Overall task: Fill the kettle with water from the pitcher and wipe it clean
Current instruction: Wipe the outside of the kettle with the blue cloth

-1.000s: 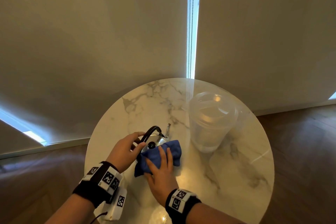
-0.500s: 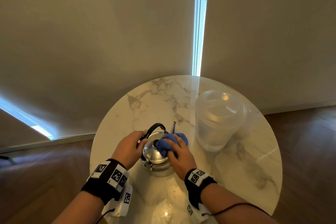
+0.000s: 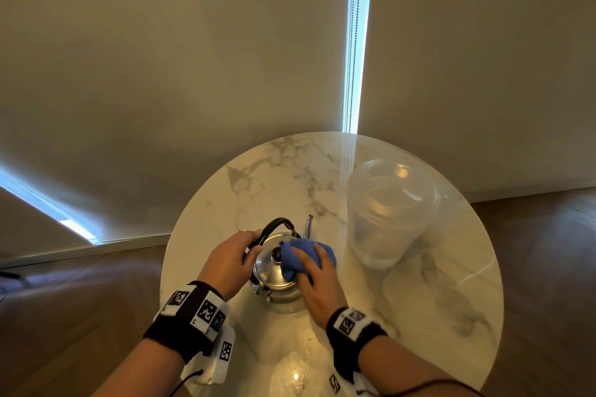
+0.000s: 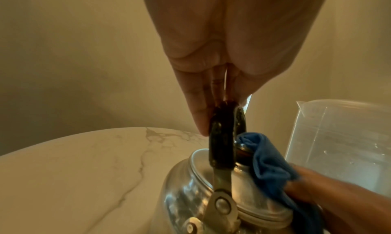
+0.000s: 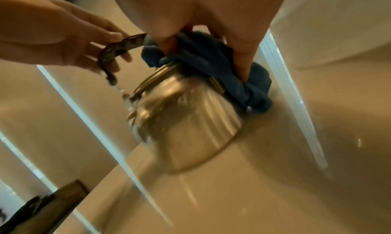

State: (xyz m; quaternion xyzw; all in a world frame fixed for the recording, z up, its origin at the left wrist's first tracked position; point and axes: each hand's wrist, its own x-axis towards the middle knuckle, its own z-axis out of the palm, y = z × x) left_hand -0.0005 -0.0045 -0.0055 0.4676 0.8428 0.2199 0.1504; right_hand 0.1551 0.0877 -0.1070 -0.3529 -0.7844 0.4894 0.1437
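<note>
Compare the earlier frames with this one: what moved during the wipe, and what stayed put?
The right hand carried the blue cloth from the near side, where it hid most of the kettle, to the kettle's right side by the spout, baring the lid. The left hand kept gripping the black handle. The pitcher stayed on the table.

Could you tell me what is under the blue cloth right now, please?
The kettle: the cloth lies on its lid, pressed by the right hand. The spout's base is covered.
</note>
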